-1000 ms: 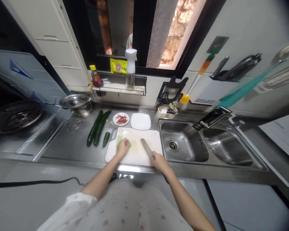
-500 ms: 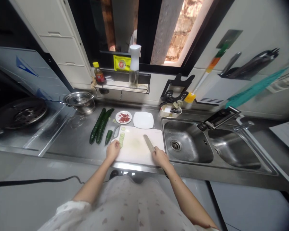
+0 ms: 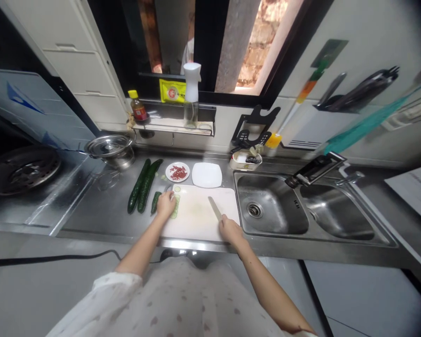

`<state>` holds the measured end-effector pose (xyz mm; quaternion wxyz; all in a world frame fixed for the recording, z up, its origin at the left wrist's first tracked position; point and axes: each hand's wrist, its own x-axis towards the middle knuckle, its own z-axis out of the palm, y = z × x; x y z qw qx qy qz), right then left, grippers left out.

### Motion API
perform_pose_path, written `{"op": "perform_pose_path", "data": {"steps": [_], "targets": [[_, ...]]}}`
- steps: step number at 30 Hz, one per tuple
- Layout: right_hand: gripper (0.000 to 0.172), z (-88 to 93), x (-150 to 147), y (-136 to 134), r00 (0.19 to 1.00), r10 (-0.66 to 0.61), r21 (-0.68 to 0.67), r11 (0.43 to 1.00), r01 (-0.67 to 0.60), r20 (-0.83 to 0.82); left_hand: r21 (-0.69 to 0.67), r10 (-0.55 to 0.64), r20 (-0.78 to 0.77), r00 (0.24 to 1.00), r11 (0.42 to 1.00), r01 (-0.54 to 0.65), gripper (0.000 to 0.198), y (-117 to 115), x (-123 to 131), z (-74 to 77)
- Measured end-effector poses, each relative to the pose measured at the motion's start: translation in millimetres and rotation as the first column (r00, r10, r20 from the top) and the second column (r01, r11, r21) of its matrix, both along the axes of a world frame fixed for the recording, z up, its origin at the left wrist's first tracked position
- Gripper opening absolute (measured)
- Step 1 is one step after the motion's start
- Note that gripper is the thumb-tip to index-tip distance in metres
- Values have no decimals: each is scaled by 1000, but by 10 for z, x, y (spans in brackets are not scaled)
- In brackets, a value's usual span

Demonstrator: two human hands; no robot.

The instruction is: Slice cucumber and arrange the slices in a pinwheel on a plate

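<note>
A white cutting board (image 3: 199, 222) with a grey handle lies on the steel counter. My right hand (image 3: 230, 229) is wrapped round the handle of a knife (image 3: 215, 208), its blade angled away over the right part of the board. At the board's left edge, my left hand (image 3: 166, 205) has its fingers curled together beside a row of cucumber slices (image 3: 176, 211). Whatever those fingers hold, if anything, is hidden. A short cucumber piece (image 3: 155, 202) lies just left of that hand. Farther left lie two whole cucumbers (image 3: 136, 191), side by side.
Behind the board stand a small plate (image 3: 167, 175) of chopped red bits and a white square plate (image 3: 206, 175). A double sink (image 3: 272, 225) is on the right. A lidded steel pot (image 3: 117, 157) and a stove (image 3: 21, 173) are to the left. A shelf (image 3: 175, 125) holds bottles.
My left hand has moved up along the board's left edge, from the near end of the slices toward the board's handle. The right hand and knife stay nearly still. The view has shifted slightly.
</note>
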<state>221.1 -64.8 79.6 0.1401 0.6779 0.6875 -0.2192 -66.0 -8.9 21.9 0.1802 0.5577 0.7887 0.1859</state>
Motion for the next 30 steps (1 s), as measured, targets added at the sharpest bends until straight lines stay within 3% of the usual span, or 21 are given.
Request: {"op": "perform_pose_path", "data": {"steps": [5, 11, 20, 30], "targets": [[30, 16, -11, 11, 1000, -9, -17, 1000, 8, -5, -81, -51, -70, 996, 996, 45, 39, 312, 57, 26], [31, 31, -15, 19, 1000, -29, -41, 999, 29, -4, -155, -95, -161, 982, 986, 70, 35, 457, 85, -1], [31, 11, -6, 15, 1000, -30, -25, 999, 30, -10, -145, -84, -163, 983, 988, 60, 26, 580, 39, -59], [32, 15, -18, 10, 1000, -24, -23, 999, 24, -8, -100, -58, -85, 995, 994, 49, 19, 542, -9, -109]]}}
